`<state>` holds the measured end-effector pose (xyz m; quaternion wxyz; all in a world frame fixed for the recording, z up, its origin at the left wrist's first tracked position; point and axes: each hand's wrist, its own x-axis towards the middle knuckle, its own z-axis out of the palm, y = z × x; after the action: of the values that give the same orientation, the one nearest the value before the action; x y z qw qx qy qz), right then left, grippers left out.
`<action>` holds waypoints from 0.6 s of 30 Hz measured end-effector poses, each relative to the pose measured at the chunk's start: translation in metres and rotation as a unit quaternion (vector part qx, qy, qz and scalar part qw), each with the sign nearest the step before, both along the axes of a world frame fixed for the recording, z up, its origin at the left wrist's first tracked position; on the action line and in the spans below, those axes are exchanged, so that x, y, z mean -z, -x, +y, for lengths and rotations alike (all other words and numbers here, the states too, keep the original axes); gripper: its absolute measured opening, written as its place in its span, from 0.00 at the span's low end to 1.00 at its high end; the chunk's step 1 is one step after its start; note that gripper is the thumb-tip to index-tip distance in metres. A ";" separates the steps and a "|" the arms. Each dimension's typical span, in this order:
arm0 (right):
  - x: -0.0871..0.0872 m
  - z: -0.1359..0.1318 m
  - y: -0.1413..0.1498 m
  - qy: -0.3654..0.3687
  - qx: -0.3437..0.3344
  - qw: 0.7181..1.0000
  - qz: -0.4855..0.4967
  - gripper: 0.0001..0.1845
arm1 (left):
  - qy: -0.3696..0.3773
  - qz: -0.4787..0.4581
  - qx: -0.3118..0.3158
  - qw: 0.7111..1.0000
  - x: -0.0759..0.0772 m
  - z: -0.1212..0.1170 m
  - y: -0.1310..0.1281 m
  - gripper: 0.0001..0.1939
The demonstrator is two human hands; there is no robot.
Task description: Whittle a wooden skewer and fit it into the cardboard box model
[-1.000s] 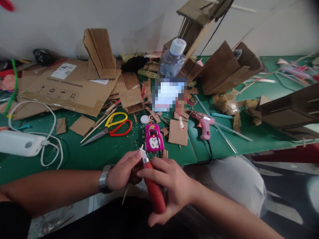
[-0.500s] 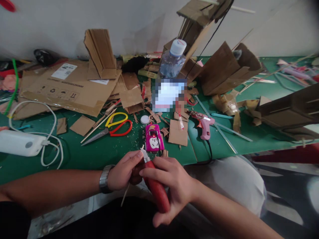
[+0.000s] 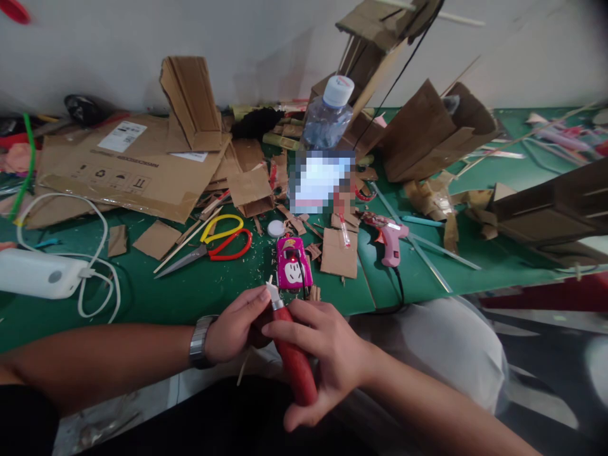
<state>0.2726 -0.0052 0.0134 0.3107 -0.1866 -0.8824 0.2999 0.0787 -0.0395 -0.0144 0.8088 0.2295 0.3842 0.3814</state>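
My right hand is wrapped round the red handle of a knife, whose short metal blade points up and to the left. In my left hand a thin wooden stick is pinched; its pale tip shows just above the thumb, and its lower end sticks out under the hand. The blade lies against the stick's tip beside my left thumb. Both hands are close together at the table's front edge, over my lap. My fingers hide the middle of the stick. Just beyond the blade sits a pink power socket with a red light.
Scissors with yellow and red handles lie at left, near a white power bank and cable. A pink glue gun rests at right. Cardboard pieces, a plastic bottle and a blurred-out screen stand behind.
The knife handle swings slightly right, then back left, with my right hand. The stick's lower end shifts a little in my left hand. Everything on the table stays put.
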 end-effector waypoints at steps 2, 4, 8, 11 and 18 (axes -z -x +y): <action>0.000 -0.001 0.001 -0.003 0.004 1.000 0.000 0.40 | -0.003 -0.008 0.005 1.000 0.000 -0.001 0.000 0.24; 0.002 -0.001 0.000 -0.006 0.006 1.000 -0.007 0.41 | -0.001 -0.011 0.007 1.000 0.000 -0.001 0.000 0.24; 0.004 -0.002 -0.002 -0.006 0.001 1.000 -0.024 0.43 | 0.027 -0.039 0.015 0.999 -0.003 0.002 -0.003 0.23; 0.005 -0.003 -0.002 -0.006 0.002 1.000 -0.026 0.43 | 0.057 -0.056 0.028 0.996 -0.006 0.003 -0.003 0.24; 0.002 -0.001 -0.002 -0.008 0.006 0.999 -0.033 0.43 | 0.051 -0.064 0.015 0.997 -0.004 0.003 -0.005 0.23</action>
<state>0.2745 -0.0058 0.0110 0.2844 -0.1992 -0.8936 0.2842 0.0833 -0.0365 -0.0102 0.8481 0.1687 0.3467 0.3634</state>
